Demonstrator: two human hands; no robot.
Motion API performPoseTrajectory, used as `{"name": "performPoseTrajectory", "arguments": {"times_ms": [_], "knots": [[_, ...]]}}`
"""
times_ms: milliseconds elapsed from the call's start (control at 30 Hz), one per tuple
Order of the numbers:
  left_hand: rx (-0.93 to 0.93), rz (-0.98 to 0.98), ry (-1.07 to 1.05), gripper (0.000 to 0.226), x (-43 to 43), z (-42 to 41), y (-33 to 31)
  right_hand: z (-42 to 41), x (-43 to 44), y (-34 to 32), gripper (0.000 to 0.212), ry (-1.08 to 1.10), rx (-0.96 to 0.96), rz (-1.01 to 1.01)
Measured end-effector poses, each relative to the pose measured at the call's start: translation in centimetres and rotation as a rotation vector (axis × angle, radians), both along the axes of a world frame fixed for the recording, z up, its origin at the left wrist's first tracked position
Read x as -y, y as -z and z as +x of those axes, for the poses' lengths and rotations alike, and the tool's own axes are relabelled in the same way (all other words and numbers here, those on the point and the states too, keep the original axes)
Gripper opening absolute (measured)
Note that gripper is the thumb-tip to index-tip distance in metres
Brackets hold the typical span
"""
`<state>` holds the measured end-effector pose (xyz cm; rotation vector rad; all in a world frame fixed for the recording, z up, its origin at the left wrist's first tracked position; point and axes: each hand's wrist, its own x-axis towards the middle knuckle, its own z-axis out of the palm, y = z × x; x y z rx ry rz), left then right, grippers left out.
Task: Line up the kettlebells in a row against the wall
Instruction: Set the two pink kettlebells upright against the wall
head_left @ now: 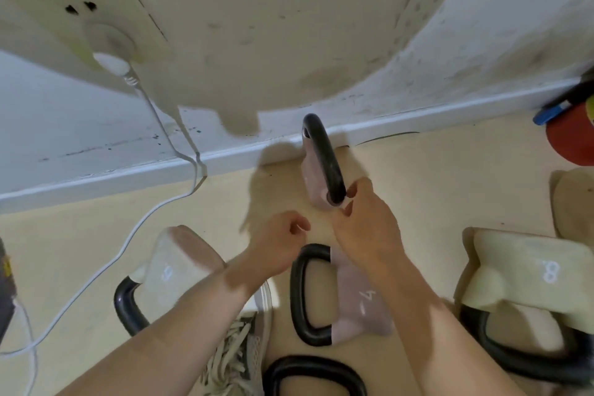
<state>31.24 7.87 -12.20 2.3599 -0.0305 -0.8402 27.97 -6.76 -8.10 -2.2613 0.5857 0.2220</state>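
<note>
A pink kettlebell (313,180) with a black handle stands against the white skirting board (128,170) at the foot of the wall. My right hand (364,222) pinches the near end of its handle between thumb and fingers. My left hand (278,243) hovers just left of it, loosely curled and holding nothing. A second pink kettlebell (360,296), marked 4, lies on its side on the floor under my right forearm. To the left a cream kettlebell (175,262) lies tipped over. A larger cream kettlebell (520,273), marked 8, lies at the right.
A white cable (154,212) runs from a plug in the wall socket (111,61) down across the floor at the left. Another black handle (316,374) shows at the bottom edge beside my shoe (238,350). A red and blue object (572,135) sits by the wall at the right.
</note>
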Motion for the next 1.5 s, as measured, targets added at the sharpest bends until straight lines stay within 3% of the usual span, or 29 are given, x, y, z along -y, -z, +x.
{"name": "performPoseTrajectory", "arguments": {"times_ms": [100, 200, 300, 433, 600, 700, 767, 833, 900, 1000, 1100, 1200, 1267, 1400, 1500], "knots": [[0.19, 0.218, 0.46, 0.02, -0.9, -3.0, 2.0, -2.8, -0.9, 1.7, 0.019, -0.022, -0.03, 0.019], [0.268, 0.382, 0.63, 0.026, -1.2, -6.1, 2.9, -4.7, -1.0, 3.5, 0.036, -0.218, -0.174, -0.145], [0.247, 0.441, 0.609, 0.032, -1.7, -7.9, 4.2, -5.8, -0.5, 5.2, 0.033, -0.287, -0.3, -0.193], [0.131, 0.358, 0.45, 0.052, -1.6, -8.6, 5.3, -6.4, 0.1, 6.0, 0.027, -0.338, -0.346, -0.243], [0.101, 0.277, 0.225, 0.045, -0.8, -8.2, 4.1, -5.3, -0.5, 5.6, 0.025, -0.315, -0.386, -0.26], [0.287, 0.26, 0.193, 0.04, 0.6, -6.5, 1.8, -4.6, 0.7, 4.8, 0.032, -0.268, -0.38, -0.164], [0.427, 0.247, 0.248, 0.043, 2.5, -5.4, 0.1, -3.9, 2.6, 4.1, 0.043, -0.111, -0.294, 0.058], [0.558, 0.207, 0.351, 0.053, 4.8, -5.2, -1.3, -3.0, 4.9, 2.8, 0.039, 0.04, -0.191, 0.303], [0.721, 0.146, 0.507, 0.065, 6.7, -5.7, -2.0, -2.6, 7.7, 1.6, 0.034, -0.061, -0.192, 0.324], [0.863, 0.061, 0.64, 0.059, 8.0, -6.7, -1.8, -3.6, 11.3, 0.3, 0.033, -0.37, -0.404, 0.268], [0.662, -0.013, 0.705, 0.044, 8.8, -7.9, -2.7, -5.4, 12.5, -0.4, 0.021, -0.539, -0.553, 0.187], [0.164, -0.066, 0.632, 0.024, 9.1, -8.4, -3.4, -6.5, 12.5, -0.8, 0.021, -0.524, -0.544, 0.223], [-0.044, -0.137, 0.621, 0.006, 9.2, -8.4, -3.2, -6.9, 12.6, -1.1, 0.022, -0.559, -0.577, 0.262], [0.049, 0.002, 0.847, 0.013, 10.0, -7.1, -4.2, -8.8, 11.8, -1.0, 0.018, -0.459, -0.555, 0.449], [0.144, 0.101, 1.007, 0.014, 10.9, -5.3, -5.7, -9.7, 11.3, -0.9, 0.015, -0.374, -0.472, 0.47]]}}
